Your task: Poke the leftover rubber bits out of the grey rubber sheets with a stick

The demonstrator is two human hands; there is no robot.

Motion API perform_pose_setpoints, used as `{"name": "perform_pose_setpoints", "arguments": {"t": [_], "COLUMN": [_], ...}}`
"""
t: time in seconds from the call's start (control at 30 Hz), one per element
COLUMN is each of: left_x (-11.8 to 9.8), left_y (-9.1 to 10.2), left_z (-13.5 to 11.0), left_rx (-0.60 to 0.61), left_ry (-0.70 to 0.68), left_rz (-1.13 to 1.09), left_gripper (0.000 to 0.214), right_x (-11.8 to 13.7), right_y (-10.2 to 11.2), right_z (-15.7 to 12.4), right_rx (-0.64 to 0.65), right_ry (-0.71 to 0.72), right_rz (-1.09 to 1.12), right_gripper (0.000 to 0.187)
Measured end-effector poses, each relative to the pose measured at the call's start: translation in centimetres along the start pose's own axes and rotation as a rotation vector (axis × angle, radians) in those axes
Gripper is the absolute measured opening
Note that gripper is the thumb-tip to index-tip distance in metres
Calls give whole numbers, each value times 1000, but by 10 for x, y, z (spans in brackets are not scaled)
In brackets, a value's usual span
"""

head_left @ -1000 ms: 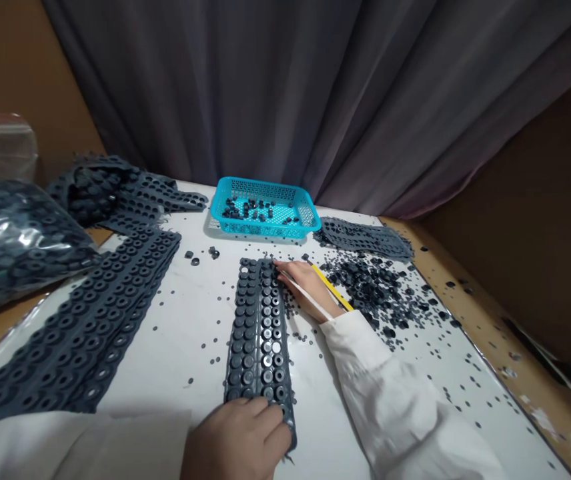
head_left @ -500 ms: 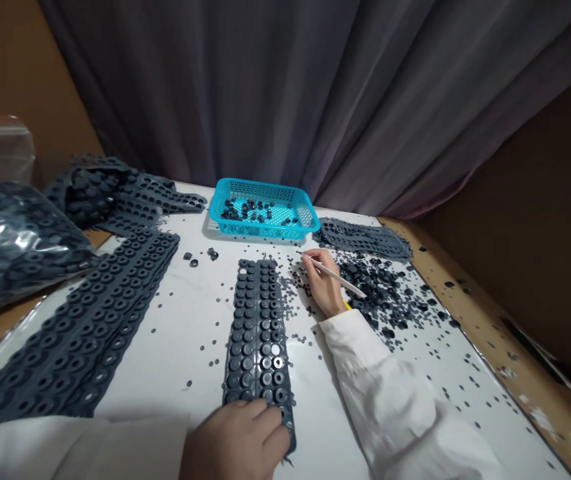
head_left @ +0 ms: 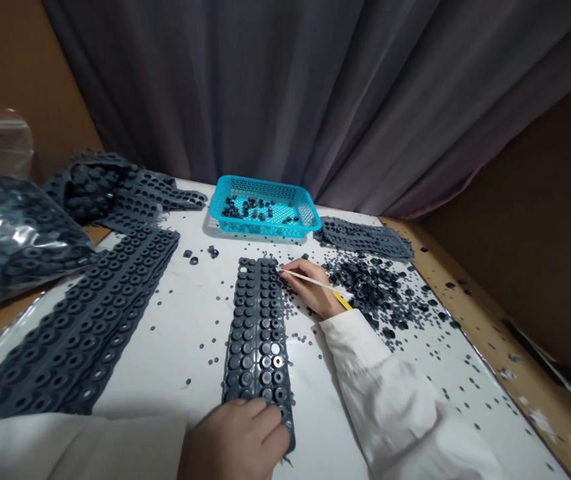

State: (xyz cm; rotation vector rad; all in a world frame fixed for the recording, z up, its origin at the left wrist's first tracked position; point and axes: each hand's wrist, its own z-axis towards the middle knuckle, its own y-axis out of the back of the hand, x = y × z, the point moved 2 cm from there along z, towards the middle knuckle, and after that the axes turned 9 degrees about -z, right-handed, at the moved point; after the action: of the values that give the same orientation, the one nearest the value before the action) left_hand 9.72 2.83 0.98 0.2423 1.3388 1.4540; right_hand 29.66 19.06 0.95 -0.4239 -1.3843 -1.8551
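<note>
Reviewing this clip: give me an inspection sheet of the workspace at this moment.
Surface: white tabletop with a wooden edge on the right.
Job's things: dark grey rubber strip of round studs; thin white pick.
Clutter: heap of loose rubber pieces; blue plastic basket holding more; further rubber strips; plastic bag; yellow item.
Hands: left hand rests on the strip's near end; right hand holds the pick, its tip at the strip's edge.
Cables: nothing seen.
Surroundings: grey curtain behind the table.
</note>
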Motion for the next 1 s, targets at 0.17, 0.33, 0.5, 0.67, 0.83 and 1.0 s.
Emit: {"name": "perform_pose_setpoints", "arguments": {"t": [0.17, 0.33, 0.5, 0.67, 0.83, 1.0], "left_x": [-1, 0, 1, 0, 0, 0], "left_y": [1, 0, -1, -1, -2, 0], "left_z": [0, 0, 0, -1, -2, 0], "left_rx": [72, 73, 97, 109, 136, 123], "left_ry": [6, 11, -3, 2, 4, 13], "left_rz": [7, 3, 16, 11, 39, 16], "left_gripper": [15, 13, 14, 14, 15, 13], "right_x": [2, 4, 3, 3, 3, -1], "right_y": [-1, 0, -1, -2, -2, -3], "right_z": [3, 4, 3, 3, 2, 4], "right_rx": [10, 53, 121, 136, 133, 138], "right_ry": [166, 141, 90, 62, 64, 131], "right_rz": [-118, -82, -45, -57, -45, -144], "right_gripper": [19, 15, 13, 14, 16, 15]}}
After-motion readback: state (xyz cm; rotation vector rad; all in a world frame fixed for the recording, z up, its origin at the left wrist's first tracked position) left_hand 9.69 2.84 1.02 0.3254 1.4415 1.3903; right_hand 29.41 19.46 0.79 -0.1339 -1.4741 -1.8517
